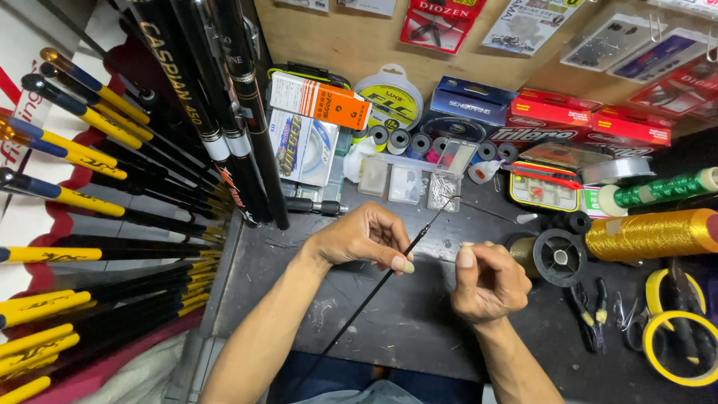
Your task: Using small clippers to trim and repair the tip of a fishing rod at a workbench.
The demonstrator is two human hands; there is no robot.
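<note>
Rod tip [389, 273], thin, black and probably light and easily snapped, is pinched near its upper end in the left hand [364, 238], while just right the right hand [486, 283] is clenched, seemingly on fine line, with a black spool [559, 257] beyond.

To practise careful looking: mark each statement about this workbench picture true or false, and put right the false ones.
1. The left hand pinches a thin black rod. True.
2. The right hand holds pliers. False: the pliers lie on the bench to its right.
3. A spool of gold thread lies on its side at the right. True.
4. The yellow-and-black rods are stacked to the person's right. False: they are on the left.
5. A black empty spool sits by the right hand. True.
</note>
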